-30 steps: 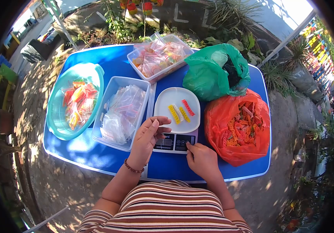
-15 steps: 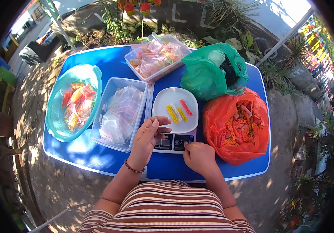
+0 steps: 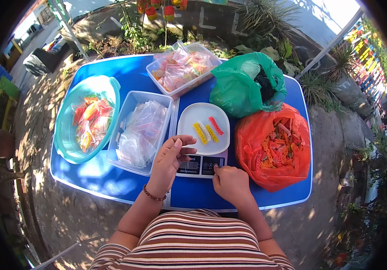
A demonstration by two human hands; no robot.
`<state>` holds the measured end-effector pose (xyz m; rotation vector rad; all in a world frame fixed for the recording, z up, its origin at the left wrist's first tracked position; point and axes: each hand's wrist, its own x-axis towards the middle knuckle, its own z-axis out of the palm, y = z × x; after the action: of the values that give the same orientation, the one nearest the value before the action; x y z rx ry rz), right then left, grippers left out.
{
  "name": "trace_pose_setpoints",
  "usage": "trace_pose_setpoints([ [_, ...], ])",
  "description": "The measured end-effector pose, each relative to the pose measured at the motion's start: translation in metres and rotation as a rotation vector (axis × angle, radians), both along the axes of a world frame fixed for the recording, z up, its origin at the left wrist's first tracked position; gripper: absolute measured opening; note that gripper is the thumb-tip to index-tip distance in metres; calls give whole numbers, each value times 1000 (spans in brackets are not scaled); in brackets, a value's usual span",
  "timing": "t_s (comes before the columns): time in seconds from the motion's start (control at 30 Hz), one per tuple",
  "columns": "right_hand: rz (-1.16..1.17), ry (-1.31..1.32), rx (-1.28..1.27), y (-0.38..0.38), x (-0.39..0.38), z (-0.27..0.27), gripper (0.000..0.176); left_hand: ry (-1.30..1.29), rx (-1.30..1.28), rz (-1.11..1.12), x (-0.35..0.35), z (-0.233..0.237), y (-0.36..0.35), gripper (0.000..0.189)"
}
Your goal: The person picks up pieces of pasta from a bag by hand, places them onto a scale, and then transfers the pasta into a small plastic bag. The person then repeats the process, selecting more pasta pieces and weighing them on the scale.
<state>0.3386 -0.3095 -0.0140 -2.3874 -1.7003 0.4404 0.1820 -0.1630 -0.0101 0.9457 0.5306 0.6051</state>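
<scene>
A digital scale [image 3: 201,165] carries a white square plate [image 3: 186,118], on which lie a pink spiral piece [image 3: 216,125], a white one and two yellow ones [image 3: 200,133]. My left hand [image 3: 172,157] hovers over the scale's left front corner, fingers curled and apart, holding nothing. At the scale's right front, my right hand [image 3: 231,182] touches the button panel with an extended finger; its other fingers are folded under, with nothing visible in them. A red bag [image 3: 247,153] of orange and pink spiral pieces stands right of the scale.
A clear tub [image 3: 143,130] of small plastic bags stands left of the scale, beside a turquoise basin [image 3: 63,135] of filled packets. Behind are another tub [image 3: 182,92] of filled packets and a green bag [image 3: 231,90]. All stand on a blue table [image 3: 90,180].
The view has shifted very slightly. Both hands keep nearly the same places, and the pieces on the plate have not moved.
</scene>
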Motion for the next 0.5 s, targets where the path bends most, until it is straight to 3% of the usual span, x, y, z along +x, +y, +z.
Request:
trace_pose_setpoints([
  [0.5,-29,247,430,10,12,8,13,-8,12,22,-5,1,2,39],
])
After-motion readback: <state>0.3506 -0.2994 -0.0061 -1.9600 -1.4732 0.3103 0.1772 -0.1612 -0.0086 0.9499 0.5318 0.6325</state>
